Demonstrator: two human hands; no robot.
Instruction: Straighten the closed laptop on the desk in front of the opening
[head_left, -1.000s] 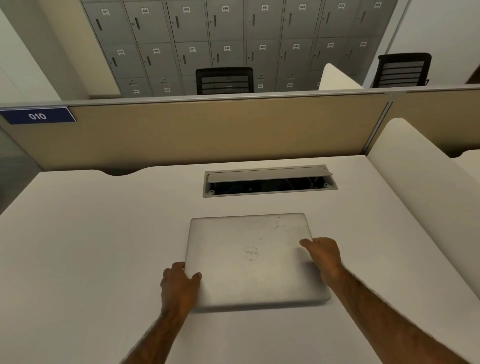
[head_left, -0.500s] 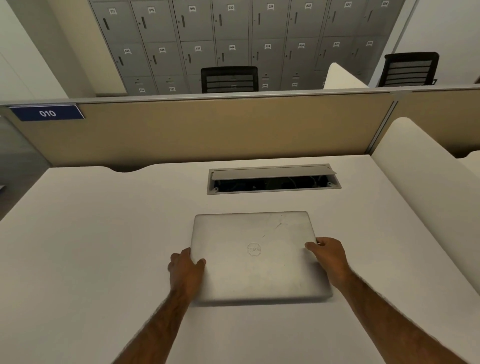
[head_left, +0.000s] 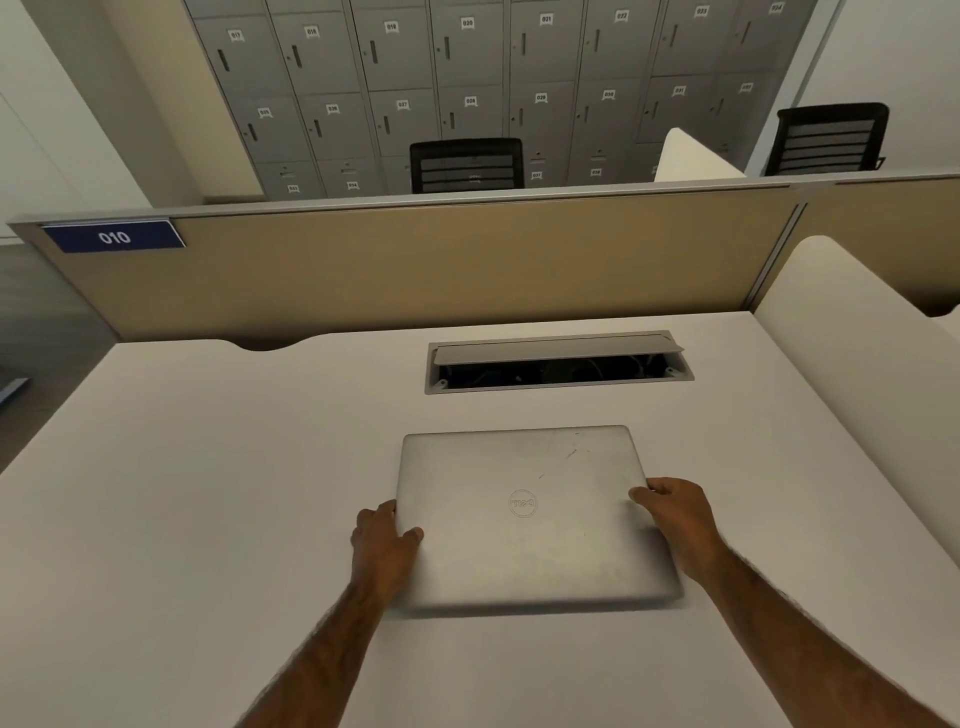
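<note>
A closed silver laptop (head_left: 524, 499) lies flat on the white desk (head_left: 208, 493), its lid logo facing up. Its far edge runs nearly parallel to the rectangular cable opening (head_left: 558, 364) just behind it, whose grey flap is raised. My left hand (head_left: 384, 545) grips the laptop's left edge, thumb on the lid. My right hand (head_left: 675, 519) holds the right edge, fingers curled over the side.
A tan partition (head_left: 415, 270) with a blue "010" sign (head_left: 114, 238) closes the desk's far side. A white curved divider (head_left: 857, 364) rises along the right. Beyond the partition stand two black chairs (head_left: 467, 163) and grey lockers (head_left: 467, 78).
Both hands have turned the laptop slightly so its edges line up more squarely with the opening. My left hand has slid further up the left edge.
</note>
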